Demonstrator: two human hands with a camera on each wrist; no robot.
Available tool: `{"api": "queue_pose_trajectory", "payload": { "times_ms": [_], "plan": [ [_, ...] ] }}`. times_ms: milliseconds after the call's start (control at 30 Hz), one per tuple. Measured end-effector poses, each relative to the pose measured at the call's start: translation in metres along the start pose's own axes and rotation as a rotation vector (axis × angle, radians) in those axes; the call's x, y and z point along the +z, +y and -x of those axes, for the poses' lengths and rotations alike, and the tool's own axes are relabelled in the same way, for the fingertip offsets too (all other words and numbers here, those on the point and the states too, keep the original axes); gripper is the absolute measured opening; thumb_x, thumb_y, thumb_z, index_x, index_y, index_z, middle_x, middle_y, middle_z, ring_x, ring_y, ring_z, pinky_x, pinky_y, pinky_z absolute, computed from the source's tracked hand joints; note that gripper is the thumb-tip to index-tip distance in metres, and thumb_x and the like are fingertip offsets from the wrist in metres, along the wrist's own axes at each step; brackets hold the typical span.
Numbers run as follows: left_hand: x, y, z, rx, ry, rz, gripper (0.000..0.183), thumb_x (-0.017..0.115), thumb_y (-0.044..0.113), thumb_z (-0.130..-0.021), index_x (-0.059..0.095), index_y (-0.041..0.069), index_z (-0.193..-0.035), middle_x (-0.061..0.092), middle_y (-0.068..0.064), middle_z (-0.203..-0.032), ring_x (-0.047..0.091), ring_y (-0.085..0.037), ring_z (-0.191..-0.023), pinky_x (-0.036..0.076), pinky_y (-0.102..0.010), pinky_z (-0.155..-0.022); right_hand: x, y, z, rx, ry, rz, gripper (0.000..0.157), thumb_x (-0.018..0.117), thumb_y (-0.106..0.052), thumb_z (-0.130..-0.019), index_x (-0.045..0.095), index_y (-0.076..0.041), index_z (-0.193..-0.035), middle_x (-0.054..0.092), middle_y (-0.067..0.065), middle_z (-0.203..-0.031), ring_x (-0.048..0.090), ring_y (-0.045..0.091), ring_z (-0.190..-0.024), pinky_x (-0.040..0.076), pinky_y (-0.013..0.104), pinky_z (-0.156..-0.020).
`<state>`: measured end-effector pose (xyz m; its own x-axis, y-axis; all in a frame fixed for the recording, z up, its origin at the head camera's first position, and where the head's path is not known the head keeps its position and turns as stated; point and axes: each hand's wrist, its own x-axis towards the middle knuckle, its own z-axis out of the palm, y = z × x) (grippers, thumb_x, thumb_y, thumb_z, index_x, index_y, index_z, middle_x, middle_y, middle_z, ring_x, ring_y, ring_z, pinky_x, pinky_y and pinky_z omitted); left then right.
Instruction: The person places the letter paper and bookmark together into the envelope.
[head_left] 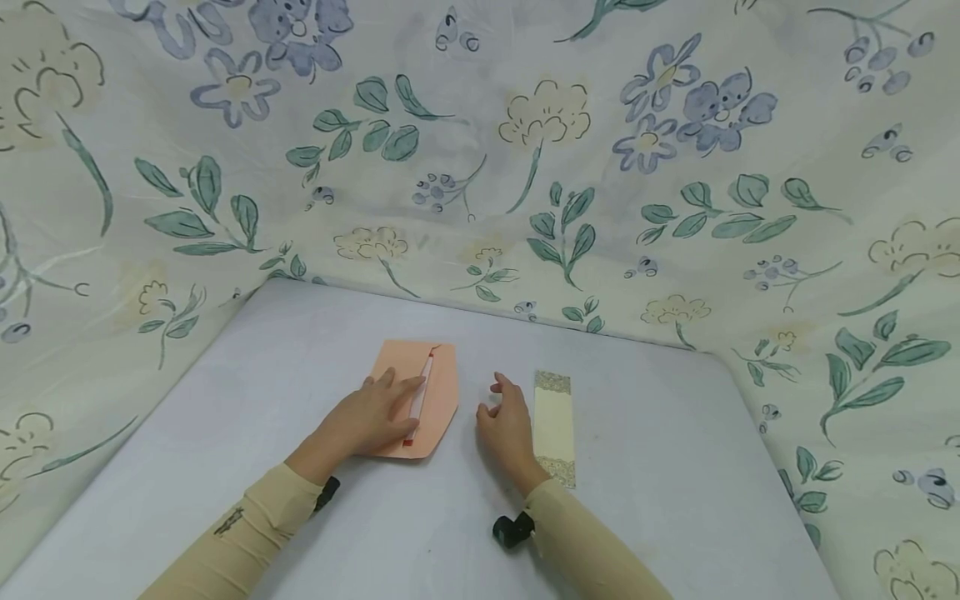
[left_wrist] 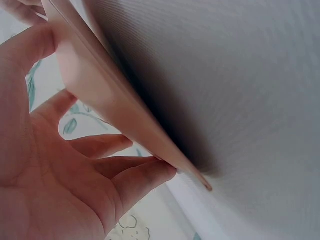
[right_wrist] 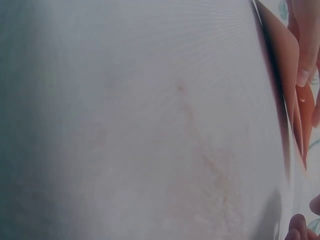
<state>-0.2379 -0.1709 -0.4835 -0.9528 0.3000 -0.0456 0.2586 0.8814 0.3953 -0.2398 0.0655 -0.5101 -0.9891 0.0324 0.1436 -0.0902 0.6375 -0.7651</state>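
A peach paper envelope (head_left: 444, 400) lies on the table, a narrow white strip with red ends (head_left: 422, 396) showing along its middle. Spread over its left part, my left hand (head_left: 371, 414) touches it with thumb and fingertips. The left wrist view shows the fingertips along the edge of the envelope (left_wrist: 107, 95), over a dark shadow. My right hand (head_left: 510, 429) hovers to the right of the envelope, fingers loosely bent and holding nothing; its fingertips (right_wrist: 297, 223) appear at the lower right corner of the right wrist view.
Beside my right hand lies a cream paper strip (head_left: 553, 421) with glittery gold bands at both ends. The white table (head_left: 660, 483) meets a floral cloth (head_left: 465, 167) hanging at the back and sides. Black wrist camera (head_left: 513, 530) is strapped under the right sleeve.
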Motion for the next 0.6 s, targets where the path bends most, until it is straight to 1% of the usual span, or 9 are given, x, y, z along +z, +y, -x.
{"api": "queue_pose_trajectory", "payload": {
  "times_ms": [333,600],
  "plan": [
    [-0.0008,0.0007,0.0003,0.000,0.005,0.001,0.069,0.068,0.040,-0.092,0.046,0.018,-0.154,0.034,-0.036,-0.155,0.037,-0.067,-0.131,0.040,-0.072,-0.099,-0.0027,0.0030,0.0000,0.005,0.021,0.014,0.059,0.065,-0.006,-0.093,0.047,-0.001,-0.148,0.060,0.011,-0.127,0.054,0.010,-0.079,0.049,0.026,-0.069],
    [-0.0019,0.0010,-0.0004,-0.001,0.001,0.006,0.068,0.067,0.040,-0.093,0.046,0.017,-0.154,0.033,-0.037,-0.155,0.037,-0.067,-0.131,0.040,-0.072,-0.100,-0.0043,0.0083,-0.0030,0.035,0.041,0.015,0.060,0.066,-0.005,-0.092,0.046,-0.001,-0.148,0.060,0.011,-0.127,0.054,0.010,-0.078,0.048,0.026,-0.068]
  ]
}}
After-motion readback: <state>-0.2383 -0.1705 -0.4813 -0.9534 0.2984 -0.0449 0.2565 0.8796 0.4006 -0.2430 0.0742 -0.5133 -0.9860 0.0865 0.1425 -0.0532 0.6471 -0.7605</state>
